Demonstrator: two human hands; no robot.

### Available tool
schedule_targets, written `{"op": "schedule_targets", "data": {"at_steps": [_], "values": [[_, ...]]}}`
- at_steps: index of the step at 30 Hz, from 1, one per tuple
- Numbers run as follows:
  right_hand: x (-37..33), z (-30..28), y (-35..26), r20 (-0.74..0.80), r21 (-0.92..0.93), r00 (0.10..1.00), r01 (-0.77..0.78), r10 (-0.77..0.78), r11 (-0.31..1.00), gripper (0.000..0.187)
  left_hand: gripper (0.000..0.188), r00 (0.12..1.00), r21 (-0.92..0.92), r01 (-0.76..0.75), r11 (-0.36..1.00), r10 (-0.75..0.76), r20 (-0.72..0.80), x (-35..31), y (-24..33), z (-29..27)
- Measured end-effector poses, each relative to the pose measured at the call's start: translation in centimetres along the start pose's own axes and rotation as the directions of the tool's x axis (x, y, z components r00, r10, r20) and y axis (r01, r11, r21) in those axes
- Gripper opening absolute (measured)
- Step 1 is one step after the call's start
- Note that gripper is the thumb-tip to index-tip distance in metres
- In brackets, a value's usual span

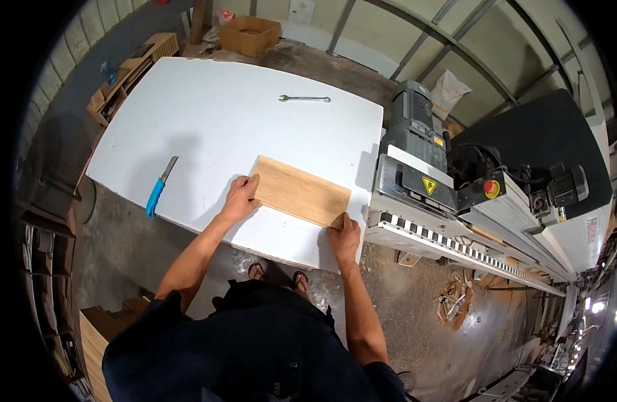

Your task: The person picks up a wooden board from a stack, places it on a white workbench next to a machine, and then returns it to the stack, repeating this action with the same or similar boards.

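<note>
A flat rectangular wooden board (301, 192) with light brown grain lies on a white tabletop (208, 107), near its front right part. My left hand (240, 199) is closed on the board's left end, fingertips at its edge. At the near right corner, my right hand (346, 238) grips the board with thumb and fingers bent. To the left of my left hand lies a blue-handled knife (162, 187), its blade pointing away from me. A steel combination wrench (304, 99) rests toward the far side of the tabletop.
Right of the table stands a machine with a grey motor (415, 127), a red button (491, 188) and a long toothed conveyor (469, 251). A cardboard box (249, 35) sits on the floor behind. Wood scraps (454, 300) lie on the floor at right; shelves (50, 295) line the left.
</note>
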State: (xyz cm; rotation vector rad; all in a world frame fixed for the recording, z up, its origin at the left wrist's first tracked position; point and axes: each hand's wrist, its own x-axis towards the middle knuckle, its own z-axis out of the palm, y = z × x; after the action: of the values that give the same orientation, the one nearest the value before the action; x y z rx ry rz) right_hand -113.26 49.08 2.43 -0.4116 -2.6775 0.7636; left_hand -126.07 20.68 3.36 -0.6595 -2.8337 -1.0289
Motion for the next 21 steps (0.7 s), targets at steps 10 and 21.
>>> {"op": "schedule_targets", "data": {"at_steps": [10,21], "values": [[-1.3,2.2,2.6,-0.123,-0.034,0.981,0.145,-0.148,0.989,0.035,0.033,0.979,0.013,-0.201,0.980,0.201,-0.021,0.9,-0.4,1.4],[-1.3,0.9,2.0,-0.016,0.049,0.992,0.122,-0.121,0.991,0.045,0.049,0.979,0.039,-0.200,0.979,0.199,0.035,-1.5,-1.1,0.1]]}}
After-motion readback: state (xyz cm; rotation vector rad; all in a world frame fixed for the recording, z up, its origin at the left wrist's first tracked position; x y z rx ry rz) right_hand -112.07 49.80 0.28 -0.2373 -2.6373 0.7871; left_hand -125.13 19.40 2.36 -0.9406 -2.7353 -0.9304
